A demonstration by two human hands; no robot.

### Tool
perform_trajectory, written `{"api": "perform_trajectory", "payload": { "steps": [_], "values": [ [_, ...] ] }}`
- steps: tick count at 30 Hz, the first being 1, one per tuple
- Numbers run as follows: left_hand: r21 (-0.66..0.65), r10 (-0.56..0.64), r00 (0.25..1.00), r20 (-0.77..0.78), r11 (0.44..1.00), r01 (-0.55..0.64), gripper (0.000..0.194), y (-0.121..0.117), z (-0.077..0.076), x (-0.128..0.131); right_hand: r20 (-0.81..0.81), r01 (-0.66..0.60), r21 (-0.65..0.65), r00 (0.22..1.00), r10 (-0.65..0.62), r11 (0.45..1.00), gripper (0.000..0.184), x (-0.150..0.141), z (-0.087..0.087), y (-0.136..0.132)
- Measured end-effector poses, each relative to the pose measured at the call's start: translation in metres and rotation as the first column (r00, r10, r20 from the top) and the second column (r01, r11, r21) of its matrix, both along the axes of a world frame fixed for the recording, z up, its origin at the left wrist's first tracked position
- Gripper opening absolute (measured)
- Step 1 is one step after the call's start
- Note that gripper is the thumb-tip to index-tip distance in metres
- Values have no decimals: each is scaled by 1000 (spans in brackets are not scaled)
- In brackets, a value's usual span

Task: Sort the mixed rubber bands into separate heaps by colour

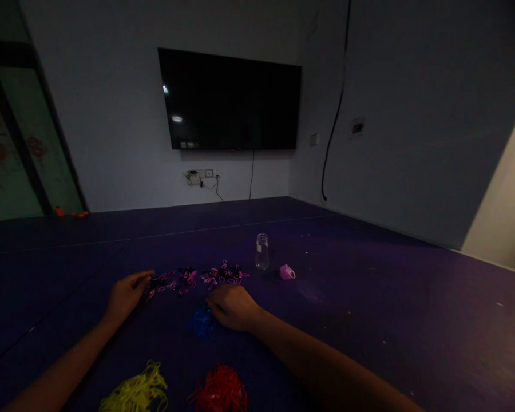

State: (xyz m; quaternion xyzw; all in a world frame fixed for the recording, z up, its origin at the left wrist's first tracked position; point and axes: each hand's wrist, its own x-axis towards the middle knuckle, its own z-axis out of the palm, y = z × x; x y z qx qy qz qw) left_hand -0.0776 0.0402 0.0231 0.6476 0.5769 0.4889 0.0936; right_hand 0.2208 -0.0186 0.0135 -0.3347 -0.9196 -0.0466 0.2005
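Observation:
My left hand lies at the left end of a loose spread of small pink and black elastic bands, fingers stretched toward it and thumb apart. My right hand is closed with its fingers curled down, between those bands and a small blue pile. Whatever its fingertips hold, if anything, is hidden. Beyond the bands stands an upright clear bottle without a lid. A pink cap with a loop lies to the right of it.
Nearest me are a heap of yellow bands and a heap of red bands. All lie on a dark blue-purple surface with scattered white specks. A television hangs on the far wall, with sockets and cables below.

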Motion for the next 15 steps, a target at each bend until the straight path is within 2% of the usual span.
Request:
{"api": "perform_trajectory", "payload": {
  "steps": [8,15],
  "values": [
    [3,-45,998,33,999,45,32,1,-2,0,-23,12,-9,1000,-12,1000,23,-1,-1,-1],
    [-4,-10,1000,18,1000,10,30,-1,2,4,21,11,14,1000,-11,1000,20,0,2,-1]
  ]
}}
